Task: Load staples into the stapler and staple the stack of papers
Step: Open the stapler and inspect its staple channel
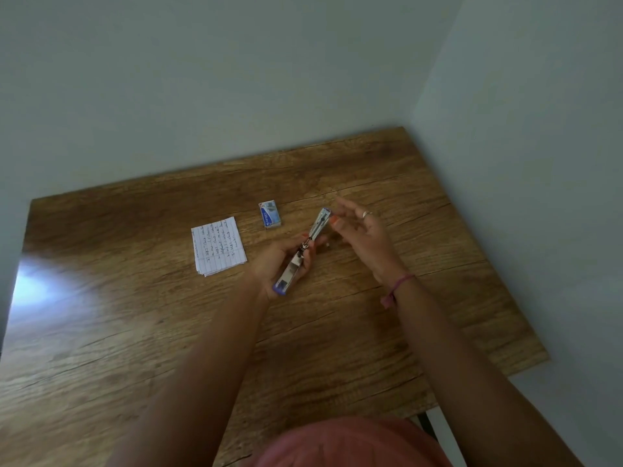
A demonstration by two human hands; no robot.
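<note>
Two bare hands work above the middle of a brown wood-grain bench [135, 315] that fills a corner between two pale walls. The left hand [279, 261] has its grip clenched round a silver metal stapler with blue plastic ends [301, 252], which is swung fully open into one long strip: the blue-tipped near end juts out below the palm toward the bench's near edge, and the far end points up and away toward the far right corner. The right hand [362, 230] is raised just beside that far end, its grip mostly released, with the fingers loosely spread and the thumb with an orange nail close to the tip of the stapler; motion blur hides whether it pinches anything or touches the metal. A silver ring [366, 214] sits on one finger of this hand, and a pink cord bracelet [397, 287] circles the wrist.

A small blue and white cardboard box of staples [269, 214] lies flat on the bench, beyond the hands toward the far edge. A folded stack of white lined papers with handwriting [218, 246] lies to the left of the left hand, apart from the box. A bright patch of glare falls on the bench near its left edge. Pink fabric shows at the bottom, at the bench's near edge.
</note>
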